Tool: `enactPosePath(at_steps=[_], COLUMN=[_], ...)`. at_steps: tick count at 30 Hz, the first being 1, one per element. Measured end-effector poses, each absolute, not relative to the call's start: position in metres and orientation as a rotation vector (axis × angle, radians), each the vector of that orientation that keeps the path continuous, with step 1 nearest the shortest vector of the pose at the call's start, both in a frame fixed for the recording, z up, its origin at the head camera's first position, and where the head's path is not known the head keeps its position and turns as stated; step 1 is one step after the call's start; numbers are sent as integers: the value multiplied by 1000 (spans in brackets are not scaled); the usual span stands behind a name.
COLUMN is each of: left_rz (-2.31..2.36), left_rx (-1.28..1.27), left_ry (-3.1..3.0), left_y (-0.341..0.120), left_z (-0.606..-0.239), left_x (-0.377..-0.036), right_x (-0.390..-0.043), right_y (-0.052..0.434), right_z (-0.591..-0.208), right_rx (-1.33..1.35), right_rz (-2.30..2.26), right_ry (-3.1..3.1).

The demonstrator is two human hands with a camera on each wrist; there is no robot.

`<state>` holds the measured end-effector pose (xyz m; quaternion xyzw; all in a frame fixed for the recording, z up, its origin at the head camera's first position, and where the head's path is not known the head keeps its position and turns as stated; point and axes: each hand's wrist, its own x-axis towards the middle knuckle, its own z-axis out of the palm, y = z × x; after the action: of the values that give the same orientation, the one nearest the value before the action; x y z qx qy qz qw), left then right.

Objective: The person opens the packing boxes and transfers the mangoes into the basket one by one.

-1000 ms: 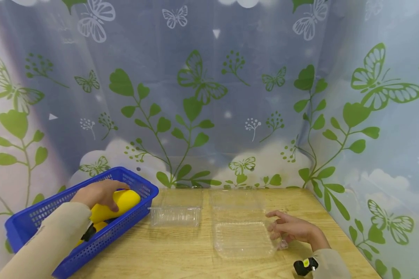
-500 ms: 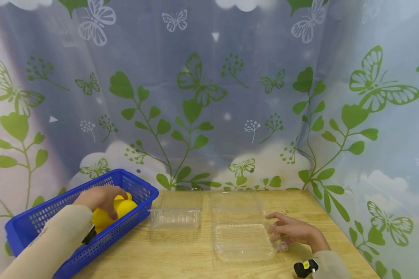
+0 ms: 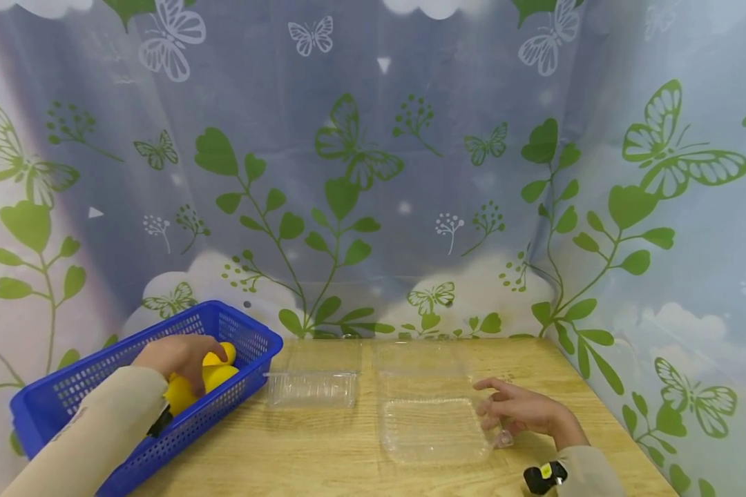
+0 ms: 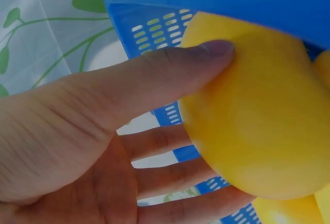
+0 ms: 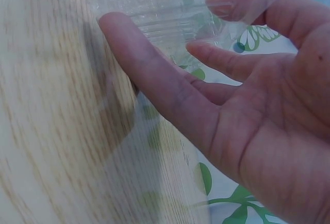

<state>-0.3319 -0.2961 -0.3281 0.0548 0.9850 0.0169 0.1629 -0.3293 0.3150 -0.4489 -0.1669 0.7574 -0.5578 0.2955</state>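
Observation:
In the head view, my left hand [image 3: 177, 355] reaches into the blue basket [image 3: 121, 473] at the left and grips a smooth yellow fruit [image 3: 180, 395]. The left wrist view shows the thumb [image 4: 216, 51] lying along the near side of this rounded fruit [image 4: 252, 116], with the other fingers passing behind it. My right hand [image 3: 525, 411] is at the right rim of a clear plastic clamshell box [image 3: 435, 452], its fingers loosely bent. In the right wrist view the thumb stands apart from the fingers, and one fingertip shows through the clear plastic [image 5: 165, 18].
More yellow fruit [image 3: 220, 376] lies in the basket beside the left hand. A smaller clear clamshell box [image 3: 311, 391] stands with its lid up between basket and larger box. Behind the wooden table [image 3: 323, 455] hangs a patterned curtain [image 3: 373, 207].
My left hand has lowered the yellow fruit deeper into the basket and shifted it slightly left, with other yellow fruit now showing beside it. The right hand keeps its place.

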Motion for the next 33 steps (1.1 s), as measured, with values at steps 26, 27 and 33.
enactPosePath(at_steps=[26, 27, 33], left_rz=[216, 214, 233], left_rx=[121, 137, 153], left_ry=[2795, 2795, 2797], left_y=[-304, -305, -307], left_z=[-321, -322, -318], left_x=[-330, -330, -329], right_x=[-332, -332, -330], right_y=[315, 315, 314], right_z=[-449, -449, -448], right_rx=[-428, -427, -427], right_rz=[-1461, -1460, -1463], right_ry=[2023, 2021, 2018])
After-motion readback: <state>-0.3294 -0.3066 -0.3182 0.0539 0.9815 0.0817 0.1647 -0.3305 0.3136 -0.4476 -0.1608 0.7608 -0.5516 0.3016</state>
